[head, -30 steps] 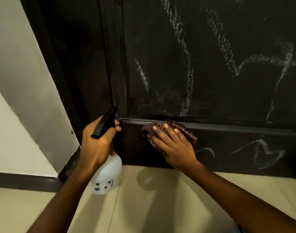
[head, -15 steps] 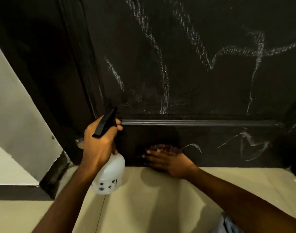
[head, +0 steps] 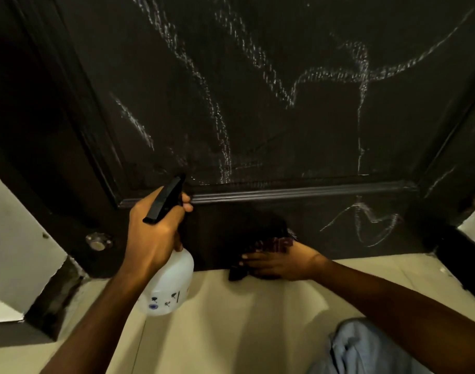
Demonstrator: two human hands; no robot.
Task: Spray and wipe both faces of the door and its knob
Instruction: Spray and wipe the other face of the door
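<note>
Left hand (head: 152, 233): curled round the spray bottle (head: 167, 286).
Right hand (head: 280, 261): flat, fingers straight, cloth (head: 268, 245) pressed against the door (head: 258, 103).

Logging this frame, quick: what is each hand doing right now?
Left hand: grips the spray bottle.
Right hand: fingers flat, pressing the cloth against the door.

The left forearm (head: 96, 314) and right forearm (head: 392, 300) are bare to the frame's lower edge; at lower right, pale blue cloth (head: 365, 349) (creased, denim-like) covers a leg.
</note>
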